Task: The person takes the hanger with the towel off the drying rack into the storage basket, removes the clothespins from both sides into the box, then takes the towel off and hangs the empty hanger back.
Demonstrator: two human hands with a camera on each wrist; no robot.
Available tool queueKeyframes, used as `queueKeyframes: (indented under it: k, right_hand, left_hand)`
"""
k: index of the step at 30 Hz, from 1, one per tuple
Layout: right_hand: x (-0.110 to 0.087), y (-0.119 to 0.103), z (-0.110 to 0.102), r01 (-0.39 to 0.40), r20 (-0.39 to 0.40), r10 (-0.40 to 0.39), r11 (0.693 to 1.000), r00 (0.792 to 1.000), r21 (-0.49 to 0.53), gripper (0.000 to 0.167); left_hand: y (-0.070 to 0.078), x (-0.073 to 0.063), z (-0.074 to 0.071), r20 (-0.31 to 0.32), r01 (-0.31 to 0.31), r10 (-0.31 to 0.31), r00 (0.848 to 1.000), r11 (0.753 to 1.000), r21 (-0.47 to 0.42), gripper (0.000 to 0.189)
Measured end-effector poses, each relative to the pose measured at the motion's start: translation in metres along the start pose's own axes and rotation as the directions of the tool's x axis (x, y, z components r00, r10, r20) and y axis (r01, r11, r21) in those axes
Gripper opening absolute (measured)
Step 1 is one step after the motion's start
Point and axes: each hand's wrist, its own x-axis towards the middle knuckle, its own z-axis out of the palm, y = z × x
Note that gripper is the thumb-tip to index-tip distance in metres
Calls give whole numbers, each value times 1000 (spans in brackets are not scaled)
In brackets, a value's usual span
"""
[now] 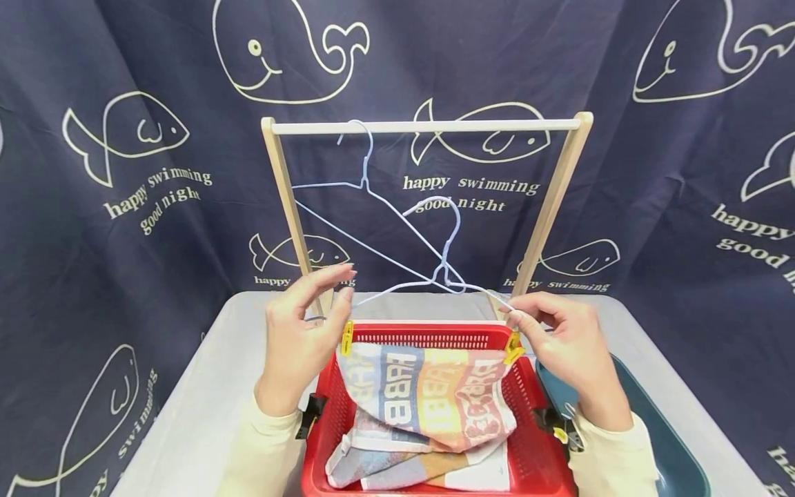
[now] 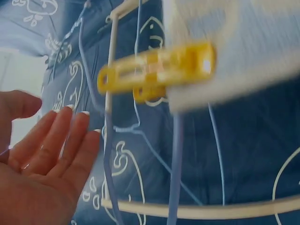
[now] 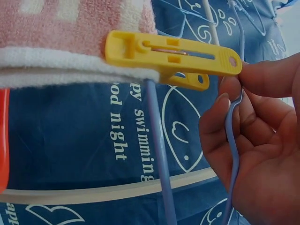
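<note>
My right hand (image 1: 568,342) pinches the right shoulder of a thin light-blue hanger (image 1: 397,285) between thumb and fingers. From the hanger's lower bar hangs a multicoloured lettered towel (image 1: 428,390). One yellow clothespin (image 3: 173,55) clips the towel's right corner, close by my right fingertips. Another yellow clothespin (image 2: 157,68) grips the left corner and looks blurred in the left wrist view. My left hand (image 1: 301,338) is beside the hanger's left end, its fingers extended and nothing held. In the left wrist view those fingers stand apart from the hanger wire.
A second blue hanger (image 1: 366,176) hangs from the white rod (image 1: 435,127) of a wooden-sided rack behind. Under the towel stands a red basket (image 1: 540,462) with more cloth (image 1: 397,469) inside. A dark teal tray (image 1: 673,442) lies at the right on the pale table (image 1: 180,435).
</note>
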Motion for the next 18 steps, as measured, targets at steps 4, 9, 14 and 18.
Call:
queueKeyframes:
  k: [4, 9, 14, 18]
  right_hand:
    - [0, 0, 4, -11, 5, 11, 1000, 1000, -2, 21]
    - [0, 0, 6, -8, 13, 8, 1000, 1000, 3, 20]
    - [1, 1, 7, -18, 15, 18, 1000, 1000, 4, 23]
    - [0, 2, 7, -21, 22, 21, 1000, 1000, -8, 20]
  left_hand:
    - [-1, -3, 9, 82, 0, -7, 997, 997, 78, 40]
    - [-5, -5, 15, 182, 20, -44, 982, 991, 130, 40]
    - [-8, -7, 20, 210, 13, -50, 977, 984, 175, 36]
    - [-8, -8, 25, 194, -7, -31, 981, 981, 193, 29]
